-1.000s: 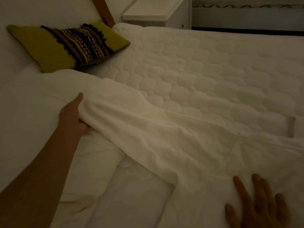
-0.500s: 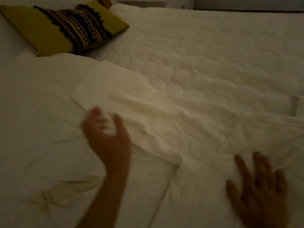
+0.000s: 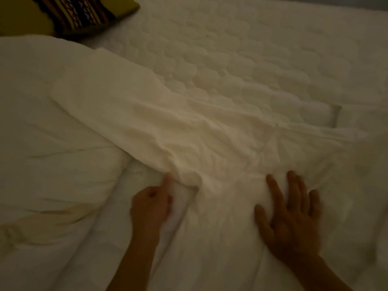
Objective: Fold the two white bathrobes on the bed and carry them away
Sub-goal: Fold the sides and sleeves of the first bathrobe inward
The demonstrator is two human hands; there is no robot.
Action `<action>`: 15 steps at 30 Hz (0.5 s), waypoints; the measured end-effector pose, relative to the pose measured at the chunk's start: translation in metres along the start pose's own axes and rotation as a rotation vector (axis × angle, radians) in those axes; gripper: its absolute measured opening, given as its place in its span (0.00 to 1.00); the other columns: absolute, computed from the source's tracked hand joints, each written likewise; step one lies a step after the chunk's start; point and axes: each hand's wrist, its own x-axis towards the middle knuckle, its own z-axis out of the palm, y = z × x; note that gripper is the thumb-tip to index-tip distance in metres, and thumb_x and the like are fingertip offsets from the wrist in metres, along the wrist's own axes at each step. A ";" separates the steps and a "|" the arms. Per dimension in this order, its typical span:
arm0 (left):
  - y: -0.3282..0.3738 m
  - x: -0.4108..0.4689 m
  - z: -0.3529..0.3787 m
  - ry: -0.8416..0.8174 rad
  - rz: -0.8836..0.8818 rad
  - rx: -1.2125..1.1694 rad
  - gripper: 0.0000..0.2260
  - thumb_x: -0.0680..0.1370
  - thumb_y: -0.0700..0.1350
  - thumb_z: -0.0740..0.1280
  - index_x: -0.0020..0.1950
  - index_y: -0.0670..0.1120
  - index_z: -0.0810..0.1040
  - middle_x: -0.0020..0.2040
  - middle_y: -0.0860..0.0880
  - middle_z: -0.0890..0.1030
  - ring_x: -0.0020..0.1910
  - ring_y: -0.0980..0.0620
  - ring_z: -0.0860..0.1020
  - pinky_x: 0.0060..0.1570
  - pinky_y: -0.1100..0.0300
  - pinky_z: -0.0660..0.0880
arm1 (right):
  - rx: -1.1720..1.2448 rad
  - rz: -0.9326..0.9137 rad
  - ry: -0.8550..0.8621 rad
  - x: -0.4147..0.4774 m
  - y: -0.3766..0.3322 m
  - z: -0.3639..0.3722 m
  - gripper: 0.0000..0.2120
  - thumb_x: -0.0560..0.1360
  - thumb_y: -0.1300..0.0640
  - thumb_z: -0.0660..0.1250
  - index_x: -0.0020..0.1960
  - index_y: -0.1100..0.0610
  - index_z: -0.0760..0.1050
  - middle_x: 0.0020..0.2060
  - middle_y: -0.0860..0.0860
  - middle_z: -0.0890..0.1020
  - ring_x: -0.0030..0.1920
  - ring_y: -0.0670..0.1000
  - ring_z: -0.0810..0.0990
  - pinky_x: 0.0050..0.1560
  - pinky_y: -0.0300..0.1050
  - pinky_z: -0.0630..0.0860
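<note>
A white bathrobe [image 3: 210, 143] lies spread flat on the bed, one sleeve [image 3: 109, 97] stretched out toward the upper left. My left hand [image 3: 150, 203] pinches the robe's side edge just under that sleeve, fingers closed on the cloth. My right hand [image 3: 290, 215] lies flat on the robe's body with its fingers spread, pressing it down. In this dim light I can make out only one robe.
The quilted white mattress [image 3: 262, 49] fills the far half of the view. A rumpled white duvet [image 3: 42, 143] lies to the left. A yellow patterned cushion [image 3: 69, 15] sits at the top left corner.
My left hand let go of the sleeve's end, came back toward me and took hold of the robe's side edge. The sleeve now lies flat. The right hand has barely moved.
</note>
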 end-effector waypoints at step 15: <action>0.006 -0.046 0.059 0.096 0.195 0.248 0.17 0.79 0.59 0.66 0.44 0.46 0.83 0.45 0.44 0.84 0.48 0.41 0.79 0.49 0.54 0.72 | 0.012 -0.009 0.008 -0.001 0.006 0.000 0.35 0.75 0.33 0.54 0.80 0.44 0.57 0.80 0.57 0.53 0.80 0.59 0.50 0.78 0.63 0.47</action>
